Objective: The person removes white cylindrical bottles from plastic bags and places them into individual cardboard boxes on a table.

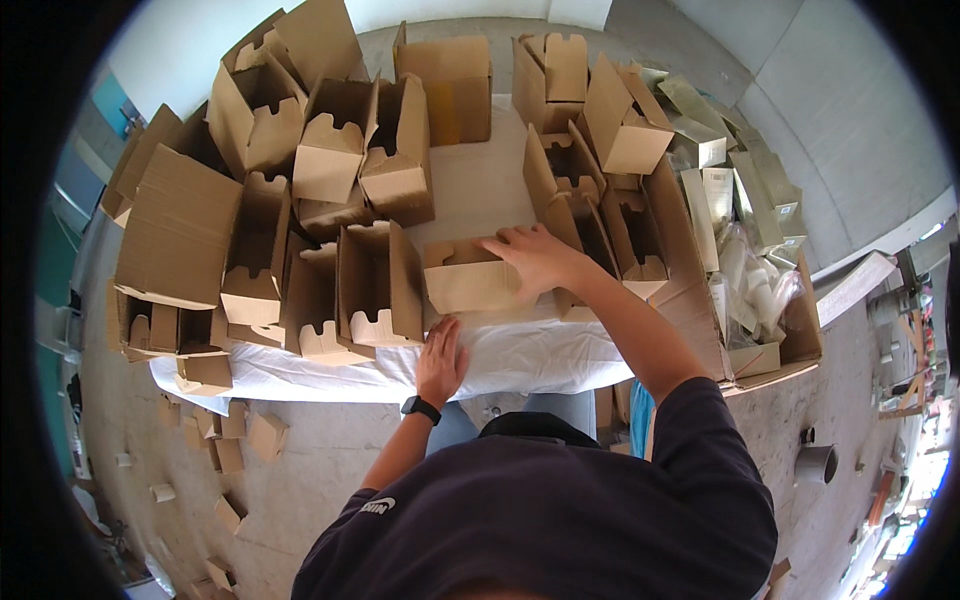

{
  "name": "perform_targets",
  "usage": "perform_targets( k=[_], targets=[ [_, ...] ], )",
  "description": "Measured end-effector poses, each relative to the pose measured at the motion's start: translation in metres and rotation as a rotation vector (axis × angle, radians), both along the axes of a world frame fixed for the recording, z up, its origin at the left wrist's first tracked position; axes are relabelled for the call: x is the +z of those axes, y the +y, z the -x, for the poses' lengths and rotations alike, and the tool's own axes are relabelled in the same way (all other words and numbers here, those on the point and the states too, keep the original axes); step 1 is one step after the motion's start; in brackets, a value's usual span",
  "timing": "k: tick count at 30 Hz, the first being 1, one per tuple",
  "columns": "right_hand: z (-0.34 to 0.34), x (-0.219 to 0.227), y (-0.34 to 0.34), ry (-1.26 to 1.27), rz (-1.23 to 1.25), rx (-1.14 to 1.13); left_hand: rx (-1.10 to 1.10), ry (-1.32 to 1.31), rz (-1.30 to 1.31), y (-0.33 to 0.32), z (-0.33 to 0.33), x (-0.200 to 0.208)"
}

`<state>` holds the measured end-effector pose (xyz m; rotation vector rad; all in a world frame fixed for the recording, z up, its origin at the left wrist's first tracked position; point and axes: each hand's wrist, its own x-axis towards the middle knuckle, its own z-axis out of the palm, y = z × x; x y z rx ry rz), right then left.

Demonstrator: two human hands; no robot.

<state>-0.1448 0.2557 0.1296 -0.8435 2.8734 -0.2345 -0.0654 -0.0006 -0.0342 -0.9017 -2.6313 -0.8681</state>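
A small brown cardboard box (472,288) sits on the white cloth in front of me, close to the table's near edge. My right hand (540,262) reaches over its right end, fingers along the far top edge and thumb on the near side, gripping it. My left hand (442,362) lies at the cloth's front edge, fingers stretched out and holding nothing, just below the box's left end. A dark watch is on my left wrist. Left of the box stands an open-topped cardboard box (381,285) with notched flaps. What the gripped box contains is hidden.
Several open cardboard boxes (330,150) crowd the table's left side, and more (565,170) stand at the right. A large carton (700,300) on the right holds pale boxes and plastic wrap. Small cardboard boxes (268,437) lie on the floor at left.
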Motion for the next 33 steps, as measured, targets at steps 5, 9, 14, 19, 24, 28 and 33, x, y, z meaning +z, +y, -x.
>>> perform_targets(
  k=[5, 9, 14, 19, 24, 28, 33],
  targets=[
    [-0.007, -0.007, 0.002, 0.071, 0.021, -0.021, 0.019, -0.007, 0.008, 0.0, -0.001, 0.001],
    [-0.017, -0.022, 0.002, 0.161, 0.057, -0.14, 0.018, -0.009, 0.006, 0.001, 0.0, 0.002],
    [-0.033, -0.01, -0.011, 0.217, 0.073, -0.386, 0.021, 0.011, -0.001, -0.001, 0.0, 0.0],
    [-0.022, -0.01, -0.019, 0.287, 0.168, -0.585, 0.024, -0.015, 0.0, 0.001, 0.0, 0.003],
    [-0.016, -0.026, -0.027, 0.283, 0.12, -0.615, 0.011, -0.009, -0.018, 0.003, 0.0, 0.005],
    [-0.015, -0.023, -0.034, 0.268, 0.101, -0.614, 0.012, 0.013, -0.016, 0.001, 0.0, 0.005],
    [-0.005, -0.008, -0.034, 0.32, 0.202, -0.664, 0.02, 0.003, -0.004, 0.002, 0.0, 0.002]
  ],
)
